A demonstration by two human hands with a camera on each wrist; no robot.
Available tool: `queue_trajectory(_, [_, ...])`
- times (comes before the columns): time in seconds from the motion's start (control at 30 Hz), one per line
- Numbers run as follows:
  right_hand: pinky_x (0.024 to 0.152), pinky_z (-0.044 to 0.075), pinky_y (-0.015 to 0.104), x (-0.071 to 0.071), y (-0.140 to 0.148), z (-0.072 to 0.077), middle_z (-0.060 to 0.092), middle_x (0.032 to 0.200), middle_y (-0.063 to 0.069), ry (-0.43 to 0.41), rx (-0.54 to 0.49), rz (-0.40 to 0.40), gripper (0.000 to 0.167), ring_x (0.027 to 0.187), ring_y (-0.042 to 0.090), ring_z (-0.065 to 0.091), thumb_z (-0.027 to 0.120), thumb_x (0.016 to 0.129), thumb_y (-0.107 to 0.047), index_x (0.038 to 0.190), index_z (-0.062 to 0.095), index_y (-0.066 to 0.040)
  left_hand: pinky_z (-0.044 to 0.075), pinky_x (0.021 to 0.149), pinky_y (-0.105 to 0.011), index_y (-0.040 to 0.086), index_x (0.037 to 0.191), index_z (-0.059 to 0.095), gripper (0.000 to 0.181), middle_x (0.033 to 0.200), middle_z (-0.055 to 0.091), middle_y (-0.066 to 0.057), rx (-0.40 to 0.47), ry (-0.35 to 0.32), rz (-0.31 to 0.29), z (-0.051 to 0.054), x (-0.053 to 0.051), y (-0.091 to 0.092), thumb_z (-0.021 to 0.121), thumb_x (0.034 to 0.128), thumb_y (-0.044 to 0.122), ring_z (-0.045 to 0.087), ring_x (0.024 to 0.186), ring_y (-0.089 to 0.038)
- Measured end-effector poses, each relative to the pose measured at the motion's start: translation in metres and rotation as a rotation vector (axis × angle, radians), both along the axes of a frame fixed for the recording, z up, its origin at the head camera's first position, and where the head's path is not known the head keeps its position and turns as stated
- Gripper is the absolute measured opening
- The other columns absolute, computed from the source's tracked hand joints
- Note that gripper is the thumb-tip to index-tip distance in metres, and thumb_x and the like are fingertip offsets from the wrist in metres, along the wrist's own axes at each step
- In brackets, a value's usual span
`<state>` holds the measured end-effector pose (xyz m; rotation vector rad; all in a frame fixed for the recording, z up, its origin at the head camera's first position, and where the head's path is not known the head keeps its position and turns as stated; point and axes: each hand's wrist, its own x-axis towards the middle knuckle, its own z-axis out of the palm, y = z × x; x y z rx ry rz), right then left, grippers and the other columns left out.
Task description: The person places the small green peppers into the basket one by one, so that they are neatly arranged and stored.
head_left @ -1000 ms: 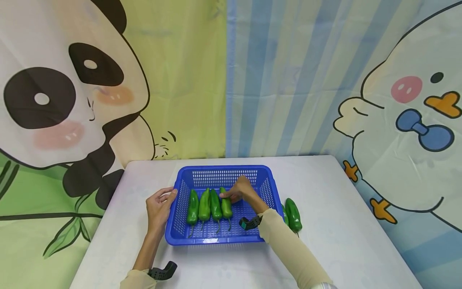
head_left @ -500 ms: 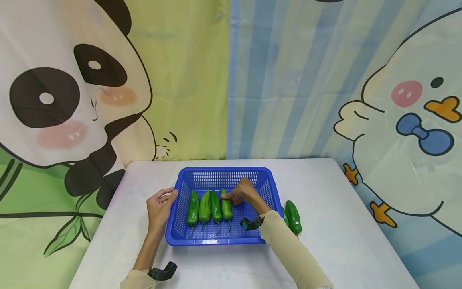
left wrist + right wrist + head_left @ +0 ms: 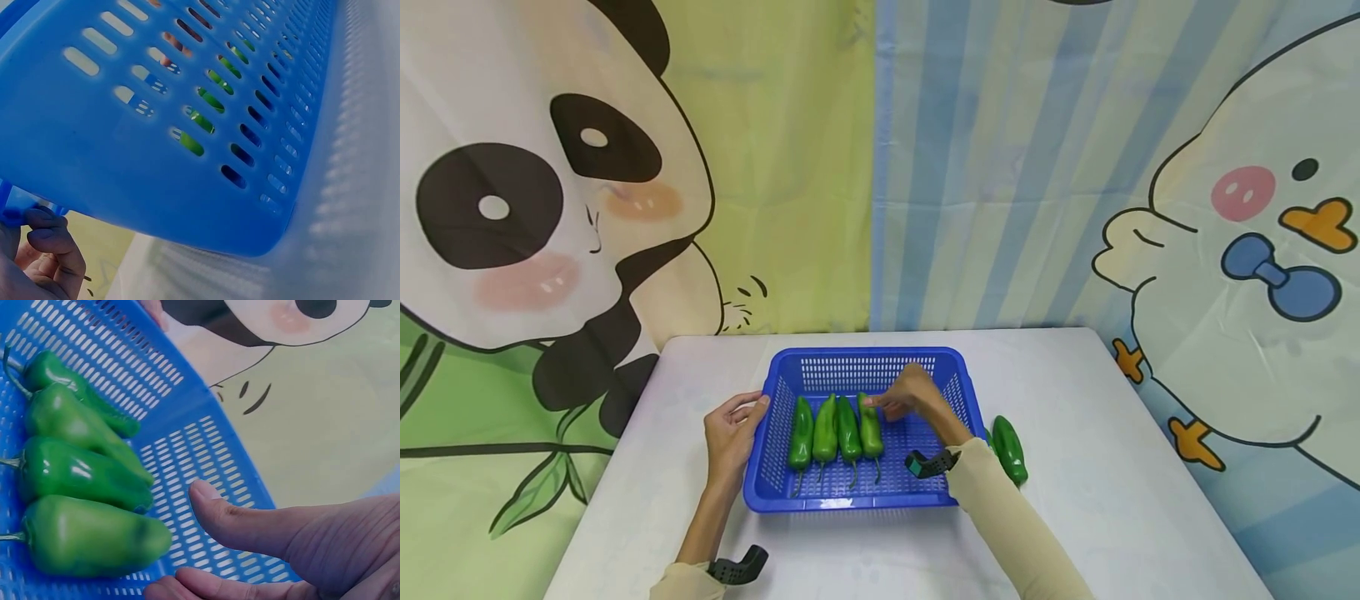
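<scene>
A blue perforated plastic basket [image 3: 850, 503] stands on a white table. Several green peppers lie side by side in it, stems toward the near side, the rightmost pepper [image 3: 871, 433] being light green. My left hand [image 3: 730, 429] holds the basket's left rim; in the left wrist view its fingers [image 3: 56, 244] curl at the rim. Inside the basket, my right hand [image 3: 912, 392] is beside the rightmost pepper's far tip. In the right wrist view, its extended thumb [image 3: 250, 528] and fingers are spread apart near that light green pepper [image 3: 94, 537], with nothing between them.
Right of the basket, a dark green pepper [image 3: 1009, 450] lies on the table [image 3: 1120, 500], with another partly hidden by the basket and right sleeve. A printed curtain [image 3: 970, 167] hangs behind the table. Black bands [image 3: 737, 565] sit on both wrists.
My right hand has let go of the rightmost pepper's tip and shifted slightly right and away from it. The left hand and basket stay put.
</scene>
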<state>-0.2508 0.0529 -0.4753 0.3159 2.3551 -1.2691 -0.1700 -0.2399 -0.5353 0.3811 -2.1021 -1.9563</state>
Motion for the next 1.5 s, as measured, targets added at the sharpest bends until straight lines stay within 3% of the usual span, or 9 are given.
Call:
queue_trajectory(0.17, [0.096,0.067,0.046,0.001,0.005,0.009,0.082,0.098,0.026,0.006,-0.012,0.011,0.072,0.093,0.035,0.084,0.097,0.084,-0.028,0.125,0.059,0.018,0.063,0.062,-0.020,0.000,0.127,0.076,0.038,0.080,0.079,0.012,-0.006,-0.007,0.008,0.002,0.000,0.000,0.077,0.1045,0.030,0.075,0.067,-0.006])
queue_trajectory(0.4, [0.096,0.067,0.044,0.002,0.011,0.019,0.082,0.096,0.023,0.035,-0.012,-0.001,0.055,0.088,0.031,0.085,0.100,0.081,-0.028,0.108,0.072,0.010,0.063,0.062,-0.020,0.000,0.128,0.076,0.038,0.079,0.078,0.013,-0.001,-0.006,0.009,0.004,-0.001,-0.001,0.077,0.1042,0.030,0.074,0.066,-0.005])
queue_trajectory(0.5, [0.102,0.065,0.044,0.003,0.013,0.025,0.083,0.093,0.020,0.039,-0.011,-0.003,0.050,0.087,0.029,0.085,0.100,0.080,-0.030,0.103,0.074,0.007,0.063,0.062,-0.020,0.000,0.128,0.076,0.038,0.081,0.079,0.011,-0.011,-0.005,0.006,0.005,-0.001,0.000,0.077,0.1046,0.030,0.075,0.067,-0.006])
queue_trajectory(0.63, [0.115,0.057,0.051,0.006,0.019,0.037,0.083,0.103,0.020,0.038,-0.036,-0.003,0.046,0.092,0.030,0.085,0.100,0.080,-0.031,0.099,0.077,0.004,0.063,0.062,-0.020,0.000,0.129,0.076,0.038,0.082,0.080,0.009,-0.020,-0.008,0.011,0.006,-0.001,0.000,0.077,0.1047,0.030,0.075,0.067,-0.006])
queue_trajectory(0.93, [0.108,0.061,0.053,0.012,0.042,0.055,0.083,0.110,0.023,0.103,-0.113,0.036,0.044,0.101,0.035,0.084,0.097,0.085,-0.029,0.106,0.079,0.004,0.063,0.063,-0.020,0.000,0.130,0.075,0.039,0.085,0.081,0.007,-0.009,-0.017,0.006,0.004,-0.003,0.000,0.077,0.1047,0.030,0.075,0.068,-0.005])
queue_trajectory(1.1, [0.106,0.062,0.051,0.017,0.059,0.063,0.079,0.123,0.026,0.134,-0.150,0.040,0.042,0.104,0.037,0.083,0.096,0.086,-0.028,0.105,0.079,0.005,0.063,0.062,-0.020,0.000,0.131,0.075,0.039,0.086,0.081,0.005,-0.006,-0.027,0.004,0.002,-0.005,-0.002,0.076,0.1048,0.029,0.074,0.067,-0.005])
queue_trajectory(1.3, [0.112,0.058,0.057,0.024,0.081,0.075,0.083,0.113,0.019,0.167,-0.156,0.069,0.040,0.102,0.034,0.084,0.094,0.088,-0.032,0.104,0.080,0.002,0.064,0.063,-0.021,0.000,0.132,0.074,0.041,0.088,0.082,0.004,-0.016,-0.028,0.001,0.005,-0.002,-0.001,0.076,0.1050,0.031,0.075,0.068,-0.006])
queue_trajectory(1.5, [0.110,0.060,0.056,0.030,0.102,0.081,0.081,0.119,0.022,0.191,-0.173,0.046,0.038,0.102,0.033,0.084,0.092,0.090,-0.028,0.105,0.081,0.004,0.064,0.064,-0.020,0.000,0.134,0.073,0.043,0.087,0.081,0.007,-0.019,-0.042,-0.005,0.003,-0.001,-0.002,0.076,0.1052,0.031,0.075,0.069,-0.004])
